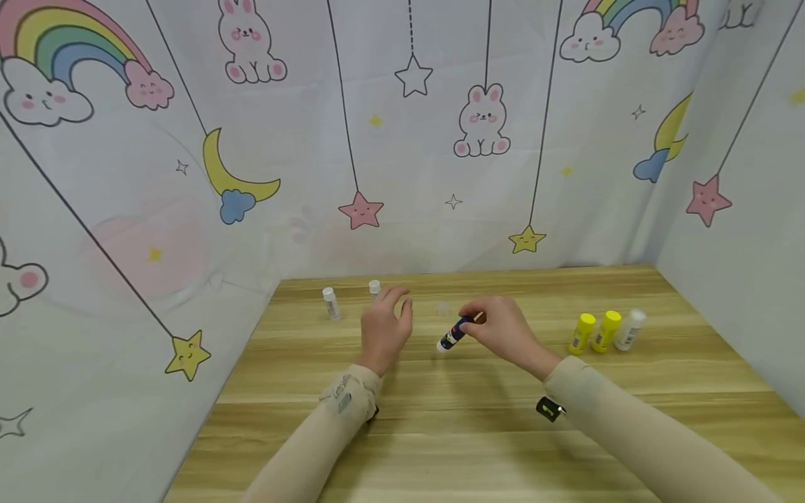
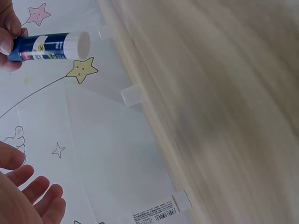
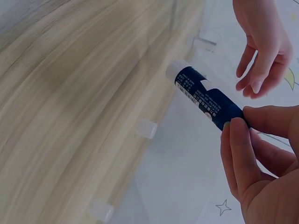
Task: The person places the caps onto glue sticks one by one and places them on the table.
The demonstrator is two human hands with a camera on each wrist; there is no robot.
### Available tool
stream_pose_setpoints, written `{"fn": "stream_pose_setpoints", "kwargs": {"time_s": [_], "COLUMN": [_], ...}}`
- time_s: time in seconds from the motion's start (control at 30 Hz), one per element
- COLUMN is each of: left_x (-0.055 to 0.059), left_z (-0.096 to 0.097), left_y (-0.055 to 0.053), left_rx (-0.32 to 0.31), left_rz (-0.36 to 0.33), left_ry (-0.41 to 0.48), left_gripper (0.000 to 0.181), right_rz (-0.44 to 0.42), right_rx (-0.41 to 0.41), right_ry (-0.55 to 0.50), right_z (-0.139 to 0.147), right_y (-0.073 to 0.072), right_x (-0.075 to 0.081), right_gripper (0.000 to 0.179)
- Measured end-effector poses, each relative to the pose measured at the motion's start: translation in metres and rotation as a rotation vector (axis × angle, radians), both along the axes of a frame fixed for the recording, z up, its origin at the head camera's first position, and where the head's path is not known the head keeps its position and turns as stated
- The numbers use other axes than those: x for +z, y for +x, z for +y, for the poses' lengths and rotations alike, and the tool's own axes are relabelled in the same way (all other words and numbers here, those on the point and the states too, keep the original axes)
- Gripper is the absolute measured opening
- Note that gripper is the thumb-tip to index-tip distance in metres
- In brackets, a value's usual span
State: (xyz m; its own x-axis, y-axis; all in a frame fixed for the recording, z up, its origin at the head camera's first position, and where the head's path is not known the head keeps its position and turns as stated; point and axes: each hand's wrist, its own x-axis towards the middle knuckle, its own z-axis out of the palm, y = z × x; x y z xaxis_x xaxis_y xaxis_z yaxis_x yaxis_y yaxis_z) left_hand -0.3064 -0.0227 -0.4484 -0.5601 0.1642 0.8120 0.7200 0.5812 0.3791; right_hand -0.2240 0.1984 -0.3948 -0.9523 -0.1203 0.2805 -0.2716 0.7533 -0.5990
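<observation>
My right hand (image 1: 503, 328) pinches a dark blue glue stick (image 1: 455, 334) by one end, between thumb and fingers. The stick slants above the table, its white end pointing down and left in the head view. In the right wrist view the glue stick (image 3: 205, 96) shows white print and a barcode. Apart from it, to the left, my left hand (image 1: 385, 330) is raised with loosely bent fingers and holds nothing. Just behind that hand stands a white tube (image 1: 374, 288), partly hidden by it. Another white tube (image 1: 331, 304) stands farther left.
On the right of the wooden table (image 1: 440, 447) stand two yellow tubes (image 1: 582, 334) and a white tube (image 1: 629, 330). A small translucent piece (image 1: 443, 308) lies near the back. White blocks (image 3: 146, 128) sit along the table's edge. A patterned curtain (image 1: 415, 161) hangs behind and at both sides.
</observation>
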Motion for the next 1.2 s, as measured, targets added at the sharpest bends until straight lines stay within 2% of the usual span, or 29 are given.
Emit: {"fn": "stream_pose_setpoints", "kwargs": {"time_s": [0.23,0.33,0.67,0.93,1.2], "left_x": [-0.001,-0.002,-0.004,-0.008,-0.006], "left_z": [-0.002,-0.003,-0.005,-0.009,-0.009], "left_y": [-0.01,-0.015,-0.027,-0.038,-0.043], "left_rx": [0.078,0.101,0.13,0.158,0.156], "left_rz": [0.018,0.006,-0.12,-0.165,-0.297], "left_ry": [0.05,0.069,0.172,0.244,0.294], "left_gripper": [0.015,0.013,0.012,0.019,0.026], "right_rz": [0.005,0.003,-0.012,-0.019,-0.019], "right_rx": [0.01,0.012,-0.006,-0.025,-0.037], "right_ry": [0.071,0.095,0.163,0.208,0.223], "right_z": [0.012,0.019,0.038,0.053,0.07], "right_y": [0.003,0.005,0.008,0.011,0.015], "right_x": [0.0,0.0,0.0,0.0,-0.001], "right_gripper": [0.018,0.018,0.017,0.018,0.016]}}
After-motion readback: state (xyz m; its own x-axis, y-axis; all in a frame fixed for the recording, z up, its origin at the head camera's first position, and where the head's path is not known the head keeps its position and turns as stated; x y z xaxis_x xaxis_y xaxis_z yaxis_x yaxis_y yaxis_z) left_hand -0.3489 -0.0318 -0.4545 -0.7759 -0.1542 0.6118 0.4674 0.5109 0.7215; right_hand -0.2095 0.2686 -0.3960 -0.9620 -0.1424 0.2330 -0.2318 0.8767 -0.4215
